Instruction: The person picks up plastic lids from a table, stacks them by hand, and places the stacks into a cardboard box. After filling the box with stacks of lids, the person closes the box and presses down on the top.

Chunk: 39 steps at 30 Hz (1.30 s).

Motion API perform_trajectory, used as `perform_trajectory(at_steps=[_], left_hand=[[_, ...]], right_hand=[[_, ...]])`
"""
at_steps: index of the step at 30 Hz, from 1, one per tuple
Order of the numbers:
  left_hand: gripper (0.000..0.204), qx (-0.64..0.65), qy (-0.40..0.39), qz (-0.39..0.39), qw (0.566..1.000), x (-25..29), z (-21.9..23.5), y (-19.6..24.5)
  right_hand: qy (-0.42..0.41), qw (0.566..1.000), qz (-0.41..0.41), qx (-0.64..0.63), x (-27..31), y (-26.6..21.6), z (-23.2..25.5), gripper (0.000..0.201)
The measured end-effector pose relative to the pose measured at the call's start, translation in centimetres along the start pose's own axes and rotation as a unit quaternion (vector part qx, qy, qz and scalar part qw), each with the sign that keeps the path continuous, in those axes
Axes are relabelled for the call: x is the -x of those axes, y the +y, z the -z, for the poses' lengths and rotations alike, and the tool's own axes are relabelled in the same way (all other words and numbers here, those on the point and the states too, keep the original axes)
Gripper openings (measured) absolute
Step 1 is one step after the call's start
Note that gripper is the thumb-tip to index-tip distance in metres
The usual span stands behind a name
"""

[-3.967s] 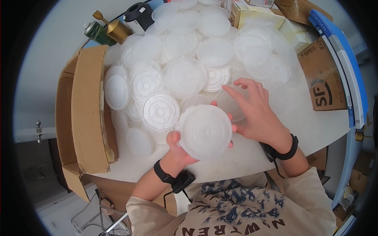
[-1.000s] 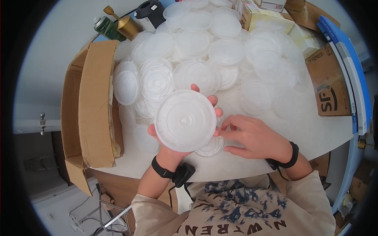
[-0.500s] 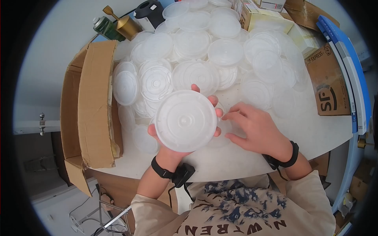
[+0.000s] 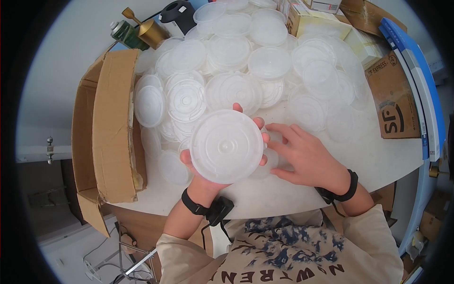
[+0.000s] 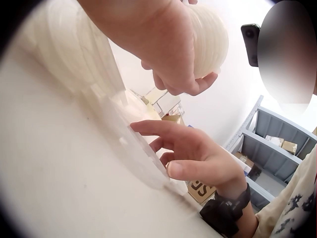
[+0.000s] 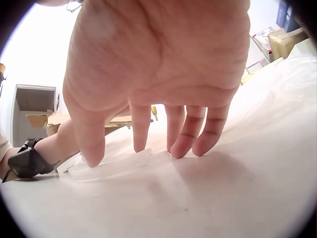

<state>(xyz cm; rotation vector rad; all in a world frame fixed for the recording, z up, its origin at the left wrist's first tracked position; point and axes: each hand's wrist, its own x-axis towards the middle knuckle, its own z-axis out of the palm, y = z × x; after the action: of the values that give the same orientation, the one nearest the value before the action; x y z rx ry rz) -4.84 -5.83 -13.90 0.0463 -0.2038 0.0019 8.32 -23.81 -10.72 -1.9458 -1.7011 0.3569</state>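
Above the pale, smooth table (image 4: 302,196), we hold a stack of round, translucent white plastic lids (image 4: 227,147) in our left hand (image 4: 204,179), its fingers and thumb curled round the sides. Beside it, our right hand (image 4: 309,158) is open, fingers parted and slightly bent, over flat translucent lids (image 5: 133,153) on the tabletop; contact we cannot tell. Beyond lies a heap of similar lids (image 4: 269,62), right of a brown cardboard box (image 4: 113,128).

lid stack (image 4: 227,146): smooth translucent plastic | tabletop (image 4: 265,201): smooth, matt | carton (image 4: 113,128): matt brown cardboard
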Motion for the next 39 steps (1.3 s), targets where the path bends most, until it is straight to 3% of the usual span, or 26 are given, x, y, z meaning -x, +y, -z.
perform_trajectory(at_steps=[10,13,15,16,25,31,34,36,37,39], left_hand=[[0.115,-0.011,0.009,0.003,1.000,0.2,-0.1,0.2],[0.115,-0.019,0.016,0.003,1.000,0.2,-0.1,0.2],[0.115,-0.013,0.001,0.000,1.000,0.1,-0.1,0.1],[0.115,-0.013,0.001,0.000,1.000,0.1,-0.1,0.1],[0.115,-0.036,0.018,-0.005,0.999,0.1,-0.3,0.3],[0.115,-0.010,0.000,-0.013,1.000,0.0,-0.3,0.1],[0.114,-0.019,0.012,-0.009,1.000,0.1,-0.3,0.2],[0.114,0.001,0.006,-0.011,1.000,0.1,-0.4,0.1],[0.114,0.001,0.006,-0.010,1.000,0.1,-0.3,0.1],[0.114,0.002,0.003,-0.011,1.000,0.1,-0.2,0.2]], right_hand=[[-0.014,0.999,-0.036,-0.036,-0.1,0.0,0.3,0.043],[0.031,0.998,0.006,-0.048,-0.3,0.0,0.3,0.048],[-0.052,0.997,0.043,-0.045,-0.4,0.1,0.5,0.054],[-0.052,0.997,0.043,-0.045,-0.3,0.2,0.3,0.054],[0.006,0.999,-0.038,0.006,-0.2,0.1,0.5,0.050],[-0.063,0.994,-0.092,0.004,-0.3,-0.3,1.0,0.053],[-0.041,0.996,-0.079,-0.032,-0.5,-0.6,1.4,0.063],[-0.005,0.999,0.032,-0.034,-0.5,-0.2,0.8,0.074],[-0.005,0.999,0.032,-0.034,-0.5,-0.2,0.9,0.074],[-0.069,0.994,0.064,-0.056,-0.5,-0.2,1.0,0.080]])
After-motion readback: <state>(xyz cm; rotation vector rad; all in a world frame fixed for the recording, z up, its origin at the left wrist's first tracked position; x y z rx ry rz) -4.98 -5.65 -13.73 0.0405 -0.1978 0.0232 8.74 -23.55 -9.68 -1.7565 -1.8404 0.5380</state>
